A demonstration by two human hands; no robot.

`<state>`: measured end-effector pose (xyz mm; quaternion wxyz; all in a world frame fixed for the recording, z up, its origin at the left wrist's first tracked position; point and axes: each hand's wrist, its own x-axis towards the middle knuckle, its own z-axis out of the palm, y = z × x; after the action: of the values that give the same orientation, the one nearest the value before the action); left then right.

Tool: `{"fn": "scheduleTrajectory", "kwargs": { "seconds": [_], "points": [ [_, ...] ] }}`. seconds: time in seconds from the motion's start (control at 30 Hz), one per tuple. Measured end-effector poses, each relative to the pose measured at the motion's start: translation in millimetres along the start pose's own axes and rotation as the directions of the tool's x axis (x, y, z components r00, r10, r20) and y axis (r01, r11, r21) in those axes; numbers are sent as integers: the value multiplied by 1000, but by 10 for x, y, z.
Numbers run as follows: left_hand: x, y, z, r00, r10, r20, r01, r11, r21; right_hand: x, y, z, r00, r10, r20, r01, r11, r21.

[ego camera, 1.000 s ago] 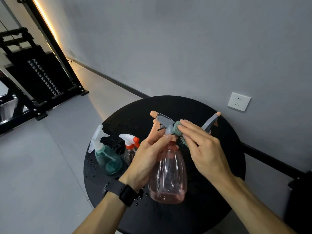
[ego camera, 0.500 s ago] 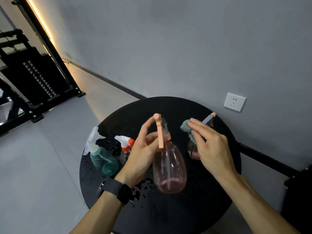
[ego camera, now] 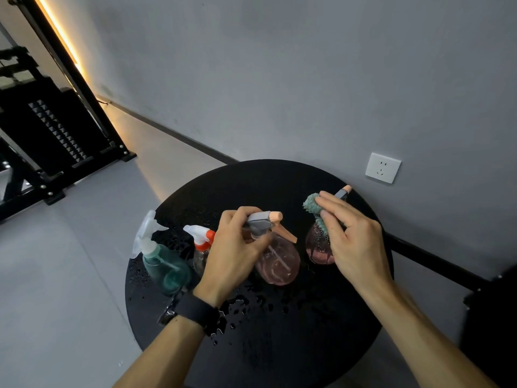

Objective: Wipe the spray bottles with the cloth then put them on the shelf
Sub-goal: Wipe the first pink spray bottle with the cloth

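Pink bottle [ego camera: 275,261] held at the table [ego camera: 279,345], cloth [ego camera: 314,208] in our other hand.

Our left hand [ego camera: 235,253] grips the pink bottle by its sprayer neck, low over the wet table; our right hand [ego camera: 352,239] pinches the cloth, near a second pink bottle [ego camera: 317,247]; a teal bottle [ego camera: 165,267] and a clear bottle [ego camera: 201,247] stand to the left.

Dim room; warm light strip [ego camera: 60,37] glows upper-left.
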<state>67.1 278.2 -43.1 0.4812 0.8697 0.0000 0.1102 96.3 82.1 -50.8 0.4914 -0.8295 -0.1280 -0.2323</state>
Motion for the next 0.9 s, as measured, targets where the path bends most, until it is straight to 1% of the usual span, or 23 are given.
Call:
{"fn": "scheduleTrajectory", "kwargs": {
  "seconds": [0.17, 0.3, 0.7, 0.9],
  "points": [
    [55, -89, 89, 1000, 2, -8, -1, 989, 147, -10, 2, 4, 1000, 7, 2, -7, 1000, -4],
    [106, -163, 171, 1000, -10, -2, 11, 985, 173, -15, 7, -8, 1000, 8, 2, -8, 1000, -9],
    [182, -382, 303, 999, 31, 14, -34, 947, 320, -22, 64, -56, 1000, 0, -16, 0, 1000, -10],
    [190, -433, 302, 998, 57, 1, -54, 944, 324, -26, 75, -76, 1000, 11, -3, -12, 1000, -6]
  ]
}}
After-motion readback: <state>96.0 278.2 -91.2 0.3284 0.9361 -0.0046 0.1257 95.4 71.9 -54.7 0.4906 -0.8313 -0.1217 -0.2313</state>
